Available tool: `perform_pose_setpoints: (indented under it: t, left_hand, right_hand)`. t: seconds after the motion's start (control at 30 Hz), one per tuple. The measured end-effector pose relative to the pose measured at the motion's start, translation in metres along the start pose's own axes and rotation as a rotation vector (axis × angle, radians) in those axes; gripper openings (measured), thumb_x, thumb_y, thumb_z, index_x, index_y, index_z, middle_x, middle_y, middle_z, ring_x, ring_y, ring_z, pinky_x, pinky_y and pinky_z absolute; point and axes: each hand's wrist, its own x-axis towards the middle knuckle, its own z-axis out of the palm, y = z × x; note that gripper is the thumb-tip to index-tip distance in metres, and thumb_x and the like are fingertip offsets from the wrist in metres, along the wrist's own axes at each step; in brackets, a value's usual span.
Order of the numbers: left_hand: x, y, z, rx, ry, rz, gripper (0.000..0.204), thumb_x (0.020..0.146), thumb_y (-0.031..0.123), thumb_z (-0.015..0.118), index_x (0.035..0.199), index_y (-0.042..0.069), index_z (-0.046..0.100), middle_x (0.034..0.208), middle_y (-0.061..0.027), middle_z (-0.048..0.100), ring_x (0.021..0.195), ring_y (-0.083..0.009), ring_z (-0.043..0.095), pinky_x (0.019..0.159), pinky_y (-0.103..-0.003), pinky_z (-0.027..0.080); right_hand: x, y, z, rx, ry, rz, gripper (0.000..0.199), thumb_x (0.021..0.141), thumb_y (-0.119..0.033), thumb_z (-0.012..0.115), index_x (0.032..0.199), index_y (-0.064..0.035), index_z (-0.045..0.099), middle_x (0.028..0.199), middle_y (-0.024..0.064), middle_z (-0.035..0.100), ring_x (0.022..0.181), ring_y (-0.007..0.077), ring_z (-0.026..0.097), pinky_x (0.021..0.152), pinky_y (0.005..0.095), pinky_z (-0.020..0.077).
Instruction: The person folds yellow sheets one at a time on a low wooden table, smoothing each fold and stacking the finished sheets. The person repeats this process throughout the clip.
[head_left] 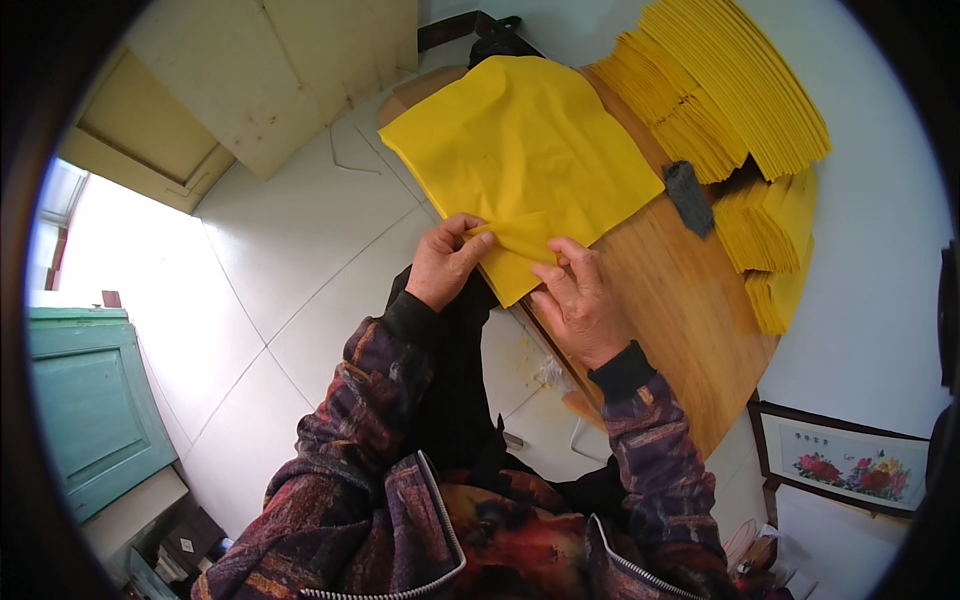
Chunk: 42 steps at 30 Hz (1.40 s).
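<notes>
A stack of large yellow paper sheets point(520, 150) lies on a round wooden table point(680, 310). My left hand point(445, 262) pinches the near corner of the top sheet between thumb and fingers, lifting a small fold. Just to its right, my right hand point(578, 300) presses flat on the near edge of the same sheet, fingers spread over the paper and the table's rim.
Fanned stacks of folded yellow paper point(735, 85) cover the table's far right side, with more below them point(775, 245). A dark grey block point(688, 195) sits between them and the sheets. A framed flower picture point(850, 465) leans at the right; a teal door point(85, 400) stands at the left.
</notes>
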Motion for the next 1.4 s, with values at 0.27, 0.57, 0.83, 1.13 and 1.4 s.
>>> perform_pose_setpoints:
  t: [0.27,0.57,0.83,1.13,1.4]
  left_hand:
    - [0.001,0.001,-0.003,0.028,0.003,0.062,0.017,0.093,0.017,0.062,0.094,0.000,0.061,0.080,0.0024,0.061,0.073,-0.0049,0.053,0.067,-0.021,0.044]
    - [0.001,0.003,-0.003,0.010,-0.004,0.060,0.017,0.094,0.016,0.061,0.094,-0.001,0.062,0.080,0.0023,0.061,0.075,-0.0050,0.054,0.070,-0.021,0.045]
    - [0.002,0.002,-0.003,0.001,-0.031,0.040,0.017,0.094,0.016,0.060,0.094,-0.001,0.061,0.082,0.0018,0.062,0.077,-0.0052,0.055,0.071,-0.021,0.045]
    - [0.001,0.005,-0.001,-0.003,-0.025,0.029,0.017,0.094,0.016,0.059,0.095,-0.001,0.061,0.082,0.0012,0.062,0.076,-0.0051,0.055,0.071,-0.021,0.046]
    - [0.002,0.004,-0.003,0.018,-0.036,0.020,0.017,0.094,0.016,0.060,0.096,-0.001,0.060,0.083,0.0010,0.062,0.078,-0.0054,0.055,0.071,-0.021,0.045]
  right_hand:
    - [0.009,0.011,0.001,0.005,-0.024,-0.015,0.019,0.075,0.001,0.068,0.092,-0.0043,0.063,0.097,0.0119,0.054,0.092,0.0307,0.054,0.079,0.0387,0.0476]
    - [0.015,0.020,0.001,0.238,-0.060,0.083,0.008,0.079,0.002,0.062,0.085,-0.0010,0.058,0.095,0.0134,0.055,0.090,0.0318,0.054,0.077,0.0367,0.0459]
    - [0.015,0.019,0.002,0.361,-0.033,0.171,0.007,0.078,0.001,0.063,0.080,-0.0011,0.057,0.093,0.0120,0.057,0.089,0.0303,0.056,0.076,0.0364,0.0472]
    - [0.015,0.019,0.000,0.459,-0.074,0.250,0.004,0.081,-0.001,0.062,0.085,-0.0011,0.060,0.094,0.0123,0.056,0.089,0.0247,0.057,0.076,0.0302,0.0464]
    - [0.016,0.018,0.004,0.444,-0.073,0.261,0.004,0.081,-0.001,0.062,0.085,-0.0003,0.060,0.093,0.0112,0.055,0.088,0.0229,0.057,0.074,0.0293,0.0464]
